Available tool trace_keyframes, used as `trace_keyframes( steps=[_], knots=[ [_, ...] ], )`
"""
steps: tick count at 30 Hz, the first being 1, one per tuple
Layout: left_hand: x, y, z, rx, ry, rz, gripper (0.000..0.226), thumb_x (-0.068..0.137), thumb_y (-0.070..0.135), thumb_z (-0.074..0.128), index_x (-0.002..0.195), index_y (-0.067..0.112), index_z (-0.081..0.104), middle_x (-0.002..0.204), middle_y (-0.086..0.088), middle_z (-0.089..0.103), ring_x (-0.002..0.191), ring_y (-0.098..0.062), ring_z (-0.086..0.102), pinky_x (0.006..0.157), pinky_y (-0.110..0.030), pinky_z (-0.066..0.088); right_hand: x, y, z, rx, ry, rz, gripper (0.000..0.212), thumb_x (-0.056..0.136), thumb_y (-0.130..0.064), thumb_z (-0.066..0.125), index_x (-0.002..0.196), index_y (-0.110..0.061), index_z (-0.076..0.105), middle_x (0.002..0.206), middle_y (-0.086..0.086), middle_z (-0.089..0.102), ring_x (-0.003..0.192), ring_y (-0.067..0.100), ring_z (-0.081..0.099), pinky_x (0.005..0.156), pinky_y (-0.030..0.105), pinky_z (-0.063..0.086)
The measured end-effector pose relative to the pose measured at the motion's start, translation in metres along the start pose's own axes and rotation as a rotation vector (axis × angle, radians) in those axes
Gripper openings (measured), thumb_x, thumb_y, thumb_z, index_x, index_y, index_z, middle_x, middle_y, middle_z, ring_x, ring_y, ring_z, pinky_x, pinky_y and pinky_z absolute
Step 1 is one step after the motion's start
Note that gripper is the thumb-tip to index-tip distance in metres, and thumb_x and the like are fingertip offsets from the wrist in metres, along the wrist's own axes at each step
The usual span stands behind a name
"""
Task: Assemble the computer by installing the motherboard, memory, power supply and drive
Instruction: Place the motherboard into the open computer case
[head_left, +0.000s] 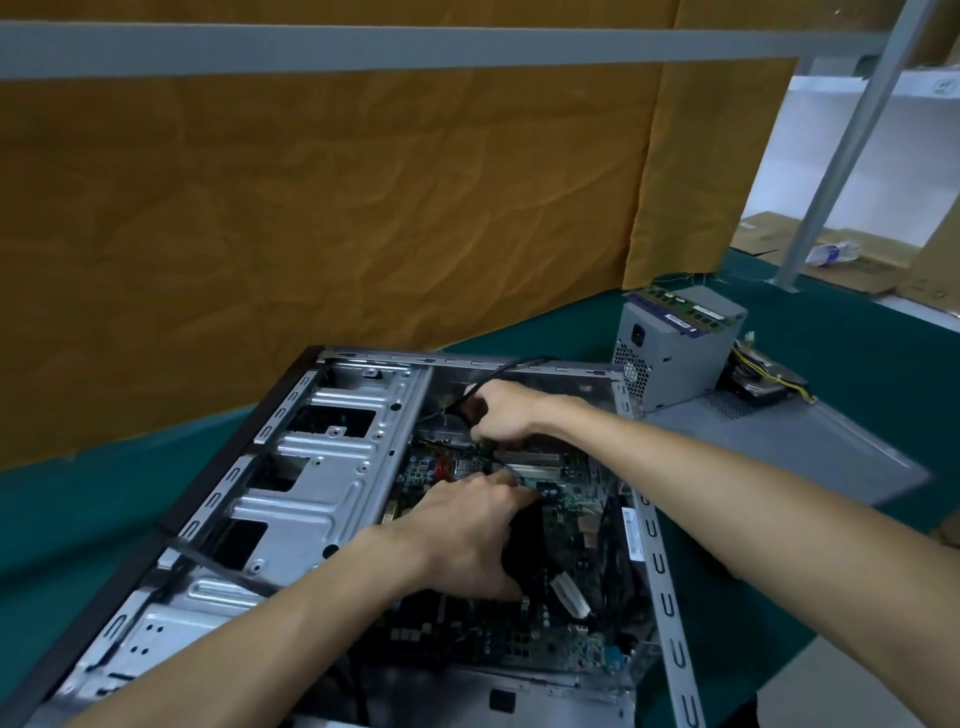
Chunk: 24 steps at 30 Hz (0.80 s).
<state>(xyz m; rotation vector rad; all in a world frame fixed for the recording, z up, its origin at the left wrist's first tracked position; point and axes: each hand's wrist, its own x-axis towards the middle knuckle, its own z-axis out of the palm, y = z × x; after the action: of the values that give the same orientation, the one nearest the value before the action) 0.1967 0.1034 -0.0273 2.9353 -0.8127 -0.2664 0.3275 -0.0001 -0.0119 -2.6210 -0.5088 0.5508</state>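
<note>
An open grey computer case (332, 467) lies on its side on the green table. The green motherboard (566, 551) sits inside it. My left hand (462, 540) reaches down over the board with curled fingers; what they hold is hidden. My right hand (501, 410) pinches a black cable (498, 374) near the case's far wall. The grey power supply (675, 353) stands outside the case at the back right, with memory sticks (685, 306) lying on top. A dark drive (763, 387) lies behind it with yellow wires.
The case's grey side panel (800, 447) lies flat on the green table (62, 509) to the right. An orange-brown partition (311, 208) stands behind. A metal post (852, 140) and cardboard boxes (852, 260) are at the far right.
</note>
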Motion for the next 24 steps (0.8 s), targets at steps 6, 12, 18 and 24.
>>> trace_keyframes(
  steps=[6, 12, 18, 24],
  knots=[
    [-0.004, 0.002, -0.002, 0.007, 0.008, -0.004, 0.093, 0.068, 0.053, 0.084, 0.146, 0.025, 0.043, 0.128, 0.003, 0.053, 0.115, -0.026, 0.059, 0.085, -0.041, 0.054, 0.006, 0.006, 0.002, 0.132, 0.02, -0.013, 0.011, 0.096, -0.009, 0.065, 0.087, -0.011, 0.06, 0.075, 0.007, 0.069, 0.062, 0.017, 0.069, 0.064, 0.034, 0.056],
    [-0.003, 0.001, -0.004, -0.029, -0.009, -0.017, 0.091, 0.07, 0.045, 0.086, 0.148, 0.025, 0.043, 0.127, 0.006, 0.051, 0.112, -0.022, 0.058, 0.087, -0.041, 0.054, -0.008, 0.012, -0.002, 0.148, -0.01, -0.03, 0.028, 0.096, -0.017, 0.067, 0.123, -0.008, 0.068, 0.107, 0.006, 0.075, 0.098, 0.023, 0.07, 0.09, 0.037, 0.053],
    [0.001, 0.001, -0.011, -0.091, -0.034, -0.032, 0.094, 0.071, 0.038, 0.088, 0.151, 0.025, 0.04, 0.136, 0.004, 0.048, 0.107, -0.02, 0.059, 0.089, -0.042, 0.057, -0.02, 0.014, -0.01, -0.05, -0.002, 0.127, 0.021, 0.097, -0.014, 0.047, 0.086, -0.002, 0.061, 0.089, 0.014, 0.066, 0.081, 0.032, 0.062, 0.065, 0.033, 0.049],
    [-0.001, 0.006, -0.007, -0.088, -0.052, 0.003, 0.099, 0.069, 0.043, 0.09, 0.152, 0.026, 0.039, 0.141, 0.006, 0.048, 0.114, -0.019, 0.058, 0.094, -0.045, 0.055, -0.033, 0.006, -0.016, -0.349, -0.117, 0.232, 0.017, 0.089, -0.004, 0.039, 0.077, -0.011, 0.047, 0.075, 0.008, 0.048, 0.061, 0.022, 0.039, 0.06, 0.032, 0.029]
  ],
)
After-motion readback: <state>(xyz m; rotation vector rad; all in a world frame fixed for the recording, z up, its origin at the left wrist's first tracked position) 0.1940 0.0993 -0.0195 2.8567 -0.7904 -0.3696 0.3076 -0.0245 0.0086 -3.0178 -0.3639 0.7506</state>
